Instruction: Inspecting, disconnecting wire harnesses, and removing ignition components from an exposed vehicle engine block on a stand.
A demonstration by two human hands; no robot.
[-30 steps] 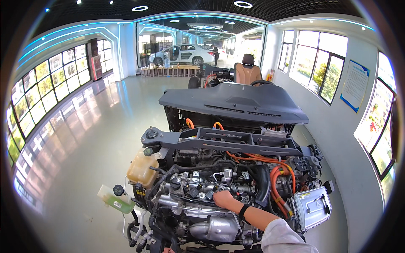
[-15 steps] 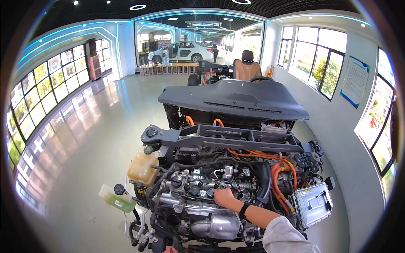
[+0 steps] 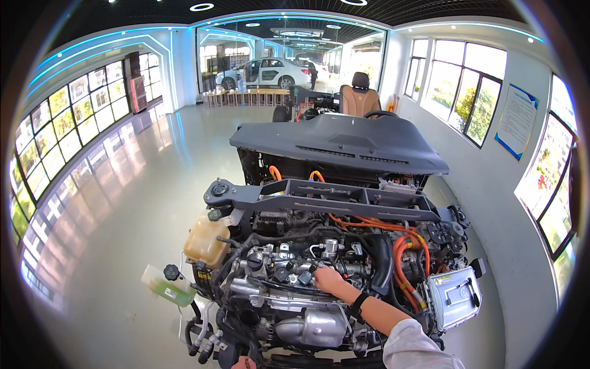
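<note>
My right hand (image 3: 329, 280) reaches in from the lower right, a black band around its wrist, over the top of a bare car engine (image 3: 289, 302). Its fingers are curled down among small black plugs (image 3: 305, 278) and metal fittings; what they grip is hidden. Just left of it sits a round black oil filler cap (image 3: 255, 261). Of my left hand (image 3: 244, 363) only a small part shows at the bottom edge, near black hoses, and its fingers cannot be made out. A silver metal cover (image 3: 316, 329) bulges from the engine's near side.
Left of the engine are a cream coolant tank (image 3: 208, 241) and a translucent reservoir (image 3: 166, 286) with green fluid. Thick orange cables (image 3: 402, 270) run on the right to a silver box (image 3: 455, 297). Behind stand a grey crossbar (image 3: 344, 198) and a dark dashboard (image 3: 344, 144).
My right hand has shifted slightly to the right and up, its fingers still down among the engine parts. The left hand stays at the bottom edge, a little higher in view.
</note>
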